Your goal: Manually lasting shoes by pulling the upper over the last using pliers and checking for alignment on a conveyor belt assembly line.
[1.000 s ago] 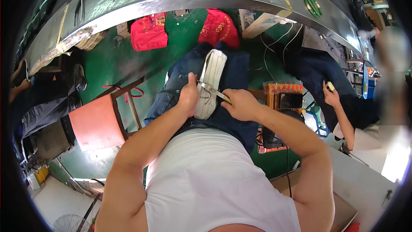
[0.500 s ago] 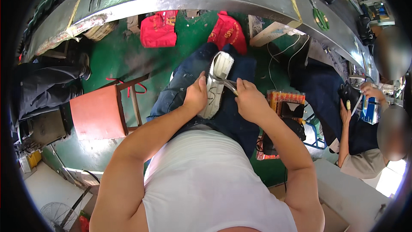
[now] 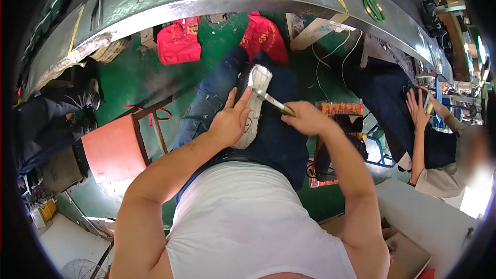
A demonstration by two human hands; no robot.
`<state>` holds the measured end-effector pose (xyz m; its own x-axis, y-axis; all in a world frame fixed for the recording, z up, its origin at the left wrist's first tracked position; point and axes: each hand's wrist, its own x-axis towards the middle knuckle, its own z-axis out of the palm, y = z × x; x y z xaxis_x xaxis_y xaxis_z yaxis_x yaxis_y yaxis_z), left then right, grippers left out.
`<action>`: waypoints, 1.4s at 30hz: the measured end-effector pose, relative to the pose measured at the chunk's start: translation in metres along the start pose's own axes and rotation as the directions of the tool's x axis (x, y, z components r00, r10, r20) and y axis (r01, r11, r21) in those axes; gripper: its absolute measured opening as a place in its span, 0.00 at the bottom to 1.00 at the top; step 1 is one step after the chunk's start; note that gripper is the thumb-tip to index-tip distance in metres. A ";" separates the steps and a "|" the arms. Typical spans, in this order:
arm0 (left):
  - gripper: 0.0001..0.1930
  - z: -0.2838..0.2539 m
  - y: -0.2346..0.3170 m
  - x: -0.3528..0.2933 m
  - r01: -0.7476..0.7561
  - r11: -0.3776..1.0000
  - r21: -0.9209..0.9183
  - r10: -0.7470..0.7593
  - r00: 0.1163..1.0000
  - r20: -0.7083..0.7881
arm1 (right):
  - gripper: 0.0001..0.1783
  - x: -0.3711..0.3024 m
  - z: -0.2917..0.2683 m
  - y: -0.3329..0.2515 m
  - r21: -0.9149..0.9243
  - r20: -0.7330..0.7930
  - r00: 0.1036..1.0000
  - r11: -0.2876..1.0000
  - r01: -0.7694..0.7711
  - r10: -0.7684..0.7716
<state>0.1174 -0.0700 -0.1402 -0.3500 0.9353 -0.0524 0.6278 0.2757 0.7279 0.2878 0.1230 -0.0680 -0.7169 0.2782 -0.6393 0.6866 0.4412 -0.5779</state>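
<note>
A white shoe (image 3: 252, 125) lies lengthwise on my lap with its pale underside up, its far end between my knees. My left hand (image 3: 229, 123) grips its left side, with the fingers reaching over toward the middle of the underside. In my right hand (image 3: 307, 118) are metal pincers (image 3: 273, 101), held by the handle end. Their head is at the shoe's underside, close to my left fingertips. Whether the head touches the shoe, I cannot tell.
A metal-edged workbench (image 3: 206, 4) spans the far side, with green-handled scissors (image 3: 373, 9) on it. Two red bags (image 3: 179, 42) lie beneath. An orange-seated stool (image 3: 114, 147) stands left. To the right are a red-patterned crate (image 3: 340, 109) and a co-worker's hands (image 3: 419, 107).
The pincers have swung from lying across the shoe to pointing their head at it, and their handles have come together. My left fingers have stretched further over the underside.
</note>
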 end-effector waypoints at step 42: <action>0.46 -0.027 0.008 0.035 0.594 0.695 -0.405 -0.412 0.791 0.453 | 0.26 -0.020 0.062 0.003 0.543 -0.267 0.963 0.830 0.130 0.023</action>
<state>0.0917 -0.0407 -0.1177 -0.2209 0.7263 -0.6509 -0.0531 0.6574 0.7516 0.3120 0.0662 -0.0886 -0.7071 0.5059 -0.4941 0.5421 -0.0608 -0.8381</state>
